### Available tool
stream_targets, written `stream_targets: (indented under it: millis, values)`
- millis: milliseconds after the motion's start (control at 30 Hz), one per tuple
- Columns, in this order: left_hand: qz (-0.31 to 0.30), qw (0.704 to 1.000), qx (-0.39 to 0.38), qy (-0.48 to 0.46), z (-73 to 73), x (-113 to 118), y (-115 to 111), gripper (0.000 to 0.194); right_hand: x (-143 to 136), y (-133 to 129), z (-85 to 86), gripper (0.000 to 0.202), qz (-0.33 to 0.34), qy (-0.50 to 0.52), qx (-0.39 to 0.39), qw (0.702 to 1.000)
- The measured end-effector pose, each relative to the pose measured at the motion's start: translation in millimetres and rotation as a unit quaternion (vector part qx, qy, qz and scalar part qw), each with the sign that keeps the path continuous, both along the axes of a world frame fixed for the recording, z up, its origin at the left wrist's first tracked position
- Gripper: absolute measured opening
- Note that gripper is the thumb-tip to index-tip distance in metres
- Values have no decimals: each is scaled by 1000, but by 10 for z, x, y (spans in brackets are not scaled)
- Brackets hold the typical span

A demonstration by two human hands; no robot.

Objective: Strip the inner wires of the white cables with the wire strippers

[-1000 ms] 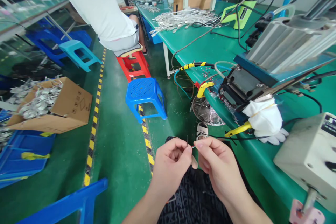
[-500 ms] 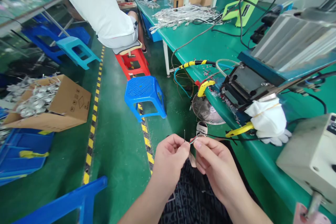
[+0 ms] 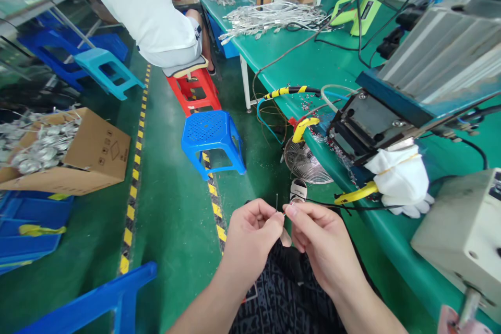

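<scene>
In the head view, my left hand [image 3: 254, 232] is closed in a pinch on the end of a cable, and a thin dark wire [image 3: 277, 202] sticks up beyond its thumb and finger. Close beside it, my right hand [image 3: 317, 229] pinches thin wires, mostly covered by its thumb and fingertips. The two sets of fingertips almost touch above my lap, with only a short bit of wire showing between them. A black cable [image 3: 332, 204] passes behind my right hand toward the bench.
To the right runs a green bench [image 3: 270, 62] with a clamped machine [image 3: 368, 125], a white glove [image 3: 413, 206] and a beige box [image 3: 457, 240]. A blue stool [image 3: 207, 128], a seated person [image 3: 152, 15] and a carton of cables [image 3: 97, 151] stand ahead and left. A fan [image 3: 307, 162] sits under the bench.
The coloured wires that showed between my fingertips are now mostly covered, and my right fingertips sit slightly nearer the left. The view has shifted slightly.
</scene>
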State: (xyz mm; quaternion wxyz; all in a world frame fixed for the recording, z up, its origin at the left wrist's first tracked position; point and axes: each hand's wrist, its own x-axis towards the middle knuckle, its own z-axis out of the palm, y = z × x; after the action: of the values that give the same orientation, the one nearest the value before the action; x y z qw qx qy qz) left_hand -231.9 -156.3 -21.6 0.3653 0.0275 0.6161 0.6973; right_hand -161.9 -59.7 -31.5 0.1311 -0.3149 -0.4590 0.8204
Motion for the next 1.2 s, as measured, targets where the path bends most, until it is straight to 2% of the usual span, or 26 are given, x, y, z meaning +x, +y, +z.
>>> stream_targets:
  millis: [133, 300, 467, 567, 867, 1200]
  values:
    - [0, 1000, 6, -7, 7, -9, -6, 20, 6, 14, -21, 25, 4, -3, 15, 1000]
    - [37, 999, 25, -12, -16, 18, 4, 21, 14, -32, -62, 28, 1, 3, 46, 999]
    - [25, 997, -35, 61, 46, 52, 10, 19, 11, -29, 8, 24, -21, -1, 165, 986]
    - [24, 996, -52, 72, 68, 55, 15, 19, -3, 1, 67, 22, -16, 2, 214, 977]
    - [26, 1000, -13, -11, -29, 41, 40, 23, 20, 27, -70, 25, 3, 5, 108, 994]
    - [-10, 999, -45, 10, 46, -19, 49, 23, 13, 57, -29, 23, -11, 5, 74, 997]
